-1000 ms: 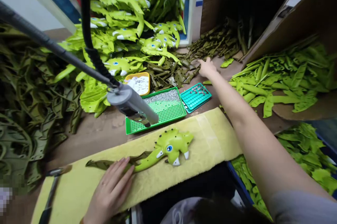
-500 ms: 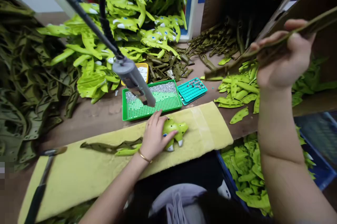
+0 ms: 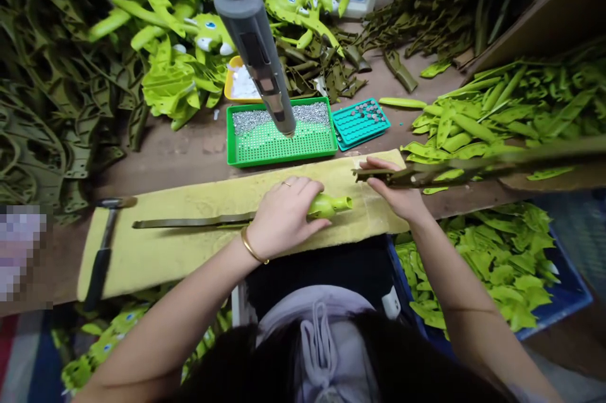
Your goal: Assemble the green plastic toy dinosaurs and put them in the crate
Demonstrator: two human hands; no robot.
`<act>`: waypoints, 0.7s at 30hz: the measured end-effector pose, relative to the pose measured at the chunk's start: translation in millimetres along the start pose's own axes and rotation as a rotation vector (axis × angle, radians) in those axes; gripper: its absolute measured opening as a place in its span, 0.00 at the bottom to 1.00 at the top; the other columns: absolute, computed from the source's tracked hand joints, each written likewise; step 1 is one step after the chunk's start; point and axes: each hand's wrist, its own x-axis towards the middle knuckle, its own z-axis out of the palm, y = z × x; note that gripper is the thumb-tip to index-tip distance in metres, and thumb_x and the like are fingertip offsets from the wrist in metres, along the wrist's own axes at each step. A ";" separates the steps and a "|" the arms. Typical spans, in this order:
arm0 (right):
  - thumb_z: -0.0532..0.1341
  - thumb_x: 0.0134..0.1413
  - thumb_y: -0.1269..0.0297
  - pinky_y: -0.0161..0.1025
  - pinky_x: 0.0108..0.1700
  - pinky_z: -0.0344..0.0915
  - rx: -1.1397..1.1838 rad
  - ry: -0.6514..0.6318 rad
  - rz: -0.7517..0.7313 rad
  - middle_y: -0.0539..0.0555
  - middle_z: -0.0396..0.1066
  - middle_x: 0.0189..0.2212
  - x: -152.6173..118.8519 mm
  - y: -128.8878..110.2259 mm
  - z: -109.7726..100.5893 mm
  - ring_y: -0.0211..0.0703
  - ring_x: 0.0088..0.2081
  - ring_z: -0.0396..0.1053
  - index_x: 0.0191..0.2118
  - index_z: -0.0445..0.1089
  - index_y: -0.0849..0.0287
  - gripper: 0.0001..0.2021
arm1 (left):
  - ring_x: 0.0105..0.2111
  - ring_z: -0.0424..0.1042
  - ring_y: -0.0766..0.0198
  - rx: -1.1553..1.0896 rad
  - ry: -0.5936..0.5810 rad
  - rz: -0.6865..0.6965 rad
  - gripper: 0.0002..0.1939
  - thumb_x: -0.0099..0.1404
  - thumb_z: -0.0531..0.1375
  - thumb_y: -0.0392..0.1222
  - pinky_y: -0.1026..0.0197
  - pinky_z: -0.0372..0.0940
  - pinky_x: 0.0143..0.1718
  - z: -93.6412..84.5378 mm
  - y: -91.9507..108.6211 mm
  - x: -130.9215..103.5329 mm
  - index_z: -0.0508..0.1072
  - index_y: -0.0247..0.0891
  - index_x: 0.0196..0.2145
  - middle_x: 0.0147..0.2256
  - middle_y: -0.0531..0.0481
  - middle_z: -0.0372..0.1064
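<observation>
On the yellow towel [image 3: 161,264], my left hand [image 3: 286,216] is closed over a lime-green plastic toy body [image 3: 329,206], hiding most of it. A long olive-brown plastic strip [image 3: 189,223] runs out to the left from under that hand. My right hand [image 3: 398,191] grips a second long olive plastic piece [image 3: 454,172] near its left end, fingers on both sides of it. The piece stretches right, past the edge of the view. A narrow gap lies between its end and the green body's open tip.
A grey electric screwdriver [image 3: 258,55] hangs over a green screw tray [image 3: 284,147]. Beside it lies a teal tray [image 3: 362,122] with small discs. A hammer [image 3: 101,251] rests at the left. Green parts [image 3: 454,125] and olive parts [image 3: 61,87] are piled around; a blue crate [image 3: 568,308] stands lower right.
My right hand has come down and left from the upper right with the olive piece, close to the towel. My left hand has turned the green body onto its edge.
</observation>
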 end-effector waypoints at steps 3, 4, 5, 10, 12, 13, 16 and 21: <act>0.63 0.54 0.56 0.48 0.58 0.66 0.080 -0.258 -0.025 0.54 0.74 0.49 -4.2 -19.2 9.1 0.45 0.52 0.71 0.49 0.70 0.52 0.17 | 0.43 0.69 0.49 0.066 -0.058 0.000 0.23 0.58 0.64 0.53 0.52 0.65 0.43 -3.8 1.1 0.3 0.68 0.37 0.45 0.40 0.43 0.70; 0.63 0.55 0.55 0.48 0.58 0.66 0.059 -0.310 -0.021 0.53 0.75 0.47 -4.0 -23.6 11.4 0.45 0.52 0.71 0.47 0.71 0.53 0.15 | 0.43 0.69 0.50 0.076 -0.061 0.001 0.23 0.58 0.64 0.53 0.52 0.65 0.43 -4.6 1.4 0.1 0.68 0.36 0.45 0.41 0.42 0.69; 0.62 0.55 0.55 0.48 0.58 0.65 0.036 -0.342 -0.014 0.53 0.75 0.46 -3.2 -26.4 13.2 0.45 0.51 0.71 0.45 0.73 0.53 0.14 | 0.43 0.69 0.50 0.080 -0.058 0.002 0.24 0.58 0.64 0.54 0.52 0.65 0.43 -5.1 1.5 -0.3 0.67 0.35 0.45 0.40 0.42 0.69; 0.63 0.54 0.56 0.47 0.58 0.65 0.049 -0.415 -0.034 0.52 0.75 0.48 2.9 -24.4 14.3 0.44 0.52 0.71 0.47 0.73 0.51 0.14 | 0.43 0.69 0.50 0.060 -0.038 0.007 0.25 0.58 0.64 0.56 0.52 0.65 0.43 -1.8 -1.9 -2.9 0.67 0.35 0.45 0.40 0.42 0.69; 0.64 0.53 0.56 0.47 0.58 0.65 0.090 -0.415 -0.010 0.51 0.76 0.47 3.7 -20.2 16.0 0.44 0.52 0.72 0.45 0.74 0.51 0.14 | 0.43 0.69 0.50 0.045 -0.032 0.015 0.26 0.58 0.64 0.57 0.52 0.65 0.43 -0.4 -4.7 -2.6 0.67 0.35 0.45 0.41 0.42 0.69; 0.64 0.53 0.55 0.48 0.57 0.65 0.130 -0.399 0.013 0.51 0.76 0.46 3.3 -18.4 17.8 0.45 0.51 0.72 0.44 0.74 0.51 0.13 | 0.44 0.69 0.51 0.040 -0.032 0.013 0.26 0.58 0.64 0.57 0.52 0.65 0.44 -0.5 -5.9 -1.9 0.67 0.35 0.46 0.41 0.42 0.69; 0.63 0.54 0.52 0.49 0.56 0.67 0.204 -0.366 0.064 0.52 0.77 0.44 0.5 -16.4 22.9 0.46 0.49 0.73 0.42 0.75 0.53 0.14 | 0.44 0.69 0.51 0.063 -0.056 0.007 0.27 0.58 0.63 0.58 0.53 0.64 0.44 -6.1 -6.8 2.4 0.67 0.34 0.47 0.42 0.41 0.69; 0.67 0.48 0.58 0.49 0.60 0.64 -0.003 -0.636 -0.023 0.53 0.71 0.54 24.0 -21.5 3.9 0.47 0.56 0.68 0.52 0.69 0.51 0.23 | 0.47 0.68 0.47 0.244 -0.222 0.082 0.25 0.60 0.62 0.54 0.46 0.61 0.49 -26.6 -4.5 17.1 0.70 0.38 0.50 0.46 0.41 0.68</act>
